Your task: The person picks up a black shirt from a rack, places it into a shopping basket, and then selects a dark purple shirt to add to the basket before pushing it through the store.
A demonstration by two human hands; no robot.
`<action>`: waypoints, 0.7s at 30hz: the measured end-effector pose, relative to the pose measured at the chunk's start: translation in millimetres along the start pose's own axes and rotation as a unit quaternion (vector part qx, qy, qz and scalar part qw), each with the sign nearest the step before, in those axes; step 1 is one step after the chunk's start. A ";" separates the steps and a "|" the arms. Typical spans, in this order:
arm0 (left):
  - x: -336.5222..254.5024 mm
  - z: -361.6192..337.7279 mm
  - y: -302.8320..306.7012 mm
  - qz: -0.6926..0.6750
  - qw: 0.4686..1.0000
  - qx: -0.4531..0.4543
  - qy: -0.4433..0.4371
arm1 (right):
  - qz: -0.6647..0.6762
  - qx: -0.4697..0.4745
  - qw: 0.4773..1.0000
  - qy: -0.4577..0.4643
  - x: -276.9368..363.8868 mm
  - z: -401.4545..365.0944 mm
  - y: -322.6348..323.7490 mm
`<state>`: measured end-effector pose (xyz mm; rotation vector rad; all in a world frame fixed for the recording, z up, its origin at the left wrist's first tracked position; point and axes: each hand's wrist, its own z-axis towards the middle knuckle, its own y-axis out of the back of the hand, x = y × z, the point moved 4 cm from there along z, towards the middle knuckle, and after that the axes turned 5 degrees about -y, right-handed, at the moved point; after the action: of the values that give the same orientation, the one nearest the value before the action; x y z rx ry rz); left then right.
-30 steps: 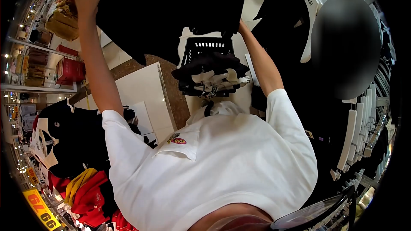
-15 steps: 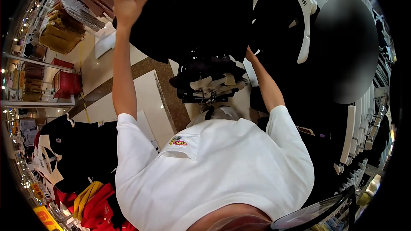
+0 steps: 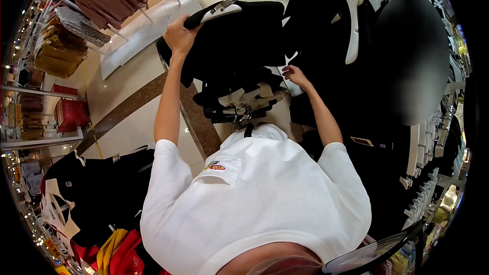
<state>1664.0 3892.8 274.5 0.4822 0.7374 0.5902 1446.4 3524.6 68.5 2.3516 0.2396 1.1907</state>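
My left hand is closed on the shoulder of a black garment. A white hanger with a metal hook shows at the garment's neck. My right hand is near the garment's lower right side, its fingers loosely bent and apart, with nothing visible in them. Beyond it, to the right, hangs another black garment beside a large white hanger lettered BOKESI. Below the held garment is a bundle of dark items with beige pieces; its details are hard to make out.
Racks of clothes stand on the left, with mustard garments and a red box. Black clothes and red ones lie lower left. White hangers line a rail at right, near a blurred oval patch.
The held garment has come lower, and its hanger hook now shows. My left hand has moved right and down with it. My right hand, partly hidden before, now shows apart from the garment.
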 end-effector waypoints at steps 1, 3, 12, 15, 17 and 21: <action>0.6 -1.5 -2.4 -0.002 1.000 -0.011 0.000 | 0.008 0.002 1.000 0.015 -0.6 0.1 -4.1; 9.1 -5.2 -10.9 0.005 1.000 -0.023 -0.018 | 0.007 -0.006 1.000 0.025 4.9 -2.4 -10.5; 21.3 -18.2 -18.9 -0.004 0.998 -0.027 -0.056 | 0.017 -0.019 0.990 0.136 65.3 -22.8 -19.9; 12.0 -48.7 -29.7 -0.022 0.996 0.021 -0.086 | -0.002 -0.069 0.979 0.193 91.5 -38.1 -7.1; 8.9 -75.4 -40.5 -0.030 0.994 0.071 -0.072 | -0.036 -0.162 0.942 0.292 106.2 -47.4 2.3; 3.5 -128.0 -58.1 -0.083 0.990 0.080 -0.078 | -0.184 -0.226 0.890 0.351 143.6 -77.6 -0.2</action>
<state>1590.7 3877.8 155.4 0.6023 0.6719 0.3342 1471.5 3603.9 208.8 1.3335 0.5510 1.6359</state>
